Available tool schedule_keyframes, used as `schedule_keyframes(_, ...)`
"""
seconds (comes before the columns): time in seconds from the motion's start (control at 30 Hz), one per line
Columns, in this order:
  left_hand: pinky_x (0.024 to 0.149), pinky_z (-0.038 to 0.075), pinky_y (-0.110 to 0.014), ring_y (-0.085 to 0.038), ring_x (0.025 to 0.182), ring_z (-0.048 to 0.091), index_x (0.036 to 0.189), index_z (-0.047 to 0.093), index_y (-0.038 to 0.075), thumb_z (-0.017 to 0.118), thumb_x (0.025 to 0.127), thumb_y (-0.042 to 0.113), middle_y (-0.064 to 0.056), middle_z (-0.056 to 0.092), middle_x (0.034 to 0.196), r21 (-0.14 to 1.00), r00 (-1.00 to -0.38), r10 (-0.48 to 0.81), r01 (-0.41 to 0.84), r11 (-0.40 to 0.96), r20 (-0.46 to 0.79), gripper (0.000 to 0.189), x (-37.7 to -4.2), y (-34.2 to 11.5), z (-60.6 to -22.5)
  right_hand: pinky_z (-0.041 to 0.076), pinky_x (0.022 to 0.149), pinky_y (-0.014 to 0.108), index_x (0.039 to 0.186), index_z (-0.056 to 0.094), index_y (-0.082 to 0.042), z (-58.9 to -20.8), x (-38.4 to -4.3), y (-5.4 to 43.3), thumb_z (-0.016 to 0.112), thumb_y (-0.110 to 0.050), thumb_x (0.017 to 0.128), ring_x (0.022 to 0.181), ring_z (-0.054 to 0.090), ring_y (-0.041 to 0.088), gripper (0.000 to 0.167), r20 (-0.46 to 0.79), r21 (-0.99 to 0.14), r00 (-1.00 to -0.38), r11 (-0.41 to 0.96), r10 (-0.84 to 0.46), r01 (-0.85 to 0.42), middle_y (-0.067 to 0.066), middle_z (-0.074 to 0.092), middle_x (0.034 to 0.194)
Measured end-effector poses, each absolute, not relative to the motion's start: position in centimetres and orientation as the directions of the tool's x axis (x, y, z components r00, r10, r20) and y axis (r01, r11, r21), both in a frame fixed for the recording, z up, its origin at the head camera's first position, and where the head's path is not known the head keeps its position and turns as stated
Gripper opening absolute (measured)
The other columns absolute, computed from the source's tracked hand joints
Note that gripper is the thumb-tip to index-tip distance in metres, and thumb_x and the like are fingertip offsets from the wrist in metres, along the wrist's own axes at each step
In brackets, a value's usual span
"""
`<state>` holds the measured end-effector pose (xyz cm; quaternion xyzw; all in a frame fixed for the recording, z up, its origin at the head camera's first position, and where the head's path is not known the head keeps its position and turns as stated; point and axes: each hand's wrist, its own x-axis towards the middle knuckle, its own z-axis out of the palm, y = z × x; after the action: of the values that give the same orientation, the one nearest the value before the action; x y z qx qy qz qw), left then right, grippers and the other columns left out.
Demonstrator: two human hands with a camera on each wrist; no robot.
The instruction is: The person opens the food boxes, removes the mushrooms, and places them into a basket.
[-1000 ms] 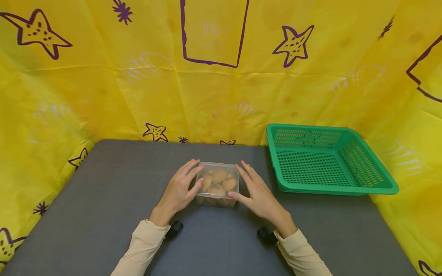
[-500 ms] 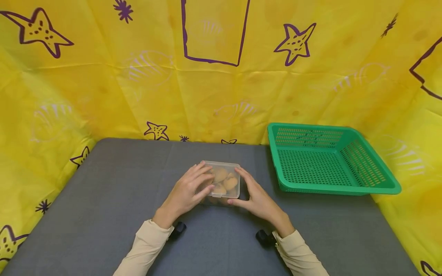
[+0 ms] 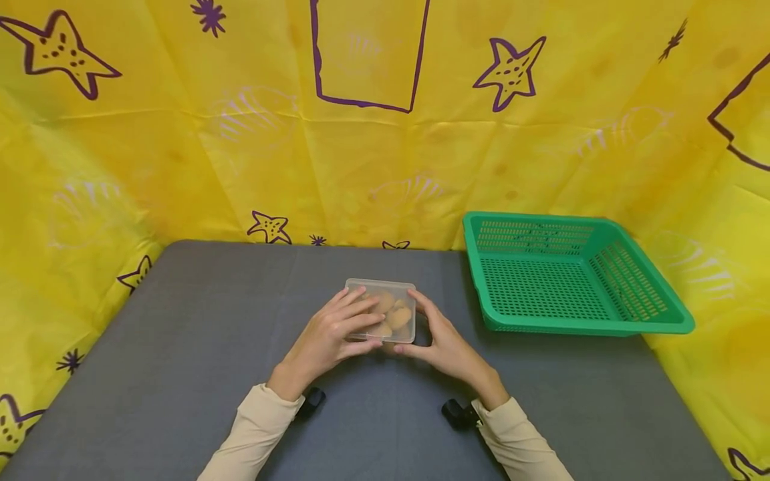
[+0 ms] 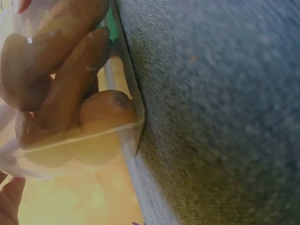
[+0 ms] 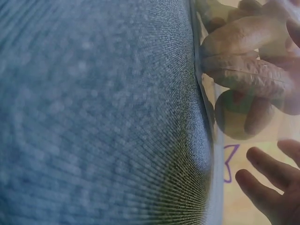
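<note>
A clear lidded plastic box (image 3: 380, 282) full of rounded brown pieces (image 3: 399, 316) stands near the middle of the table. Close up in the left wrist view, some pieces (image 4: 75, 84) look long and others round; their kind is unclear. My left hand (image 3: 325, 342) lies over the left part of the lid, fingers spread across it and thumb at its front edge. On the right side, my right hand (image 3: 450, 351) grips the box, its thumb at the front corner and fingers along the far right edge. Both hands hide parts of the box walls.
A green perforated plastic basket (image 3: 493, 325) stands at the back right of the grey table (image 3: 180, 374). Yellow cloth (image 3: 361, 167) with drawn starfish and fish hangs behind the table and at both sides.
My left hand has moved right, further over the lid, with its thumb now at the front edge. My right hand has closed in on the box's right side.
</note>
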<state>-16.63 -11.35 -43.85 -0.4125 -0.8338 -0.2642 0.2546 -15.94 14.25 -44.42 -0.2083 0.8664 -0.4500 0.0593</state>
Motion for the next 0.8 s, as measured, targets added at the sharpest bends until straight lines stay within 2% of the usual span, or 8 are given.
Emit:
schedule_keyframes(0.17,0.111,0.04,-0.057,-0.037,0.131,0.055,0.117,0.074,0.017,0.088,0.073,0.027,-0.008,0.066,0.132,0.225,-0.54,0.572,0.818,0.529,0.618,0.047,-16.5,-11.38,-43.73,0.039,0.111,0.058,0.157,0.019,-0.03,-44.6,-16.06,14.19,0.081,-0.038,0.082,0.142,0.04,0.036,0.098,0.098,-0.808,-0.906,0.498,-0.411,-0.313,0.006,0.026,0.163)
schedule_keyframes(0.33,0.113,0.038,-0.057,-0.035,0.133,0.053,0.118,0.074,0.018,0.087,0.076,0.023,-0.008,0.065,0.134,0.229,-0.557,0.583,0.809,0.541,0.592,0.044,-16.31,-11.41,-43.48,0.04,0.111,0.058,0.157,0.019,-0.031,-44.76,-16.1,14.15,0.082,-0.037,0.082,0.142,0.04,0.036,0.098,0.094,-0.818,-0.909,0.489,-0.406,-0.303,0.005,0.026,0.163)
schedule_keyframes(0.6,0.117,0.034,-0.055,-0.034,0.136,0.05,0.119,0.074,0.02,0.075,0.081,0.017,-0.007,0.063,0.137,0.254,-0.583,0.594,0.799,0.546,0.554,0.038,-16.26,-11.51,-43.52,0.038,0.112,0.06,0.157,0.019,-0.024,-44.85,-16.15,13.92,0.082,-0.027,0.082,0.142,0.039,0.04,0.098,0.124,-0.865,-0.897,0.397,-0.424,-0.307,0.01,0.022,0.164)
schedule_keyframes(0.8,0.118,0.031,-0.056,-0.034,0.137,0.048,0.12,0.073,0.022,0.071,0.081,0.014,-0.005,0.063,0.138,0.271,-0.573,0.596,0.809,0.522,0.563,0.04,-16.5,-11.47,-43.88,0.036,0.114,0.058,0.155,0.018,-0.018,-45.13,-16.32,13.74,0.082,-0.017,0.082,0.145,0.035,0.036,0.098,0.174,-0.888,-0.884,0.319,-0.434,-0.331,0.007,0.017,0.165)
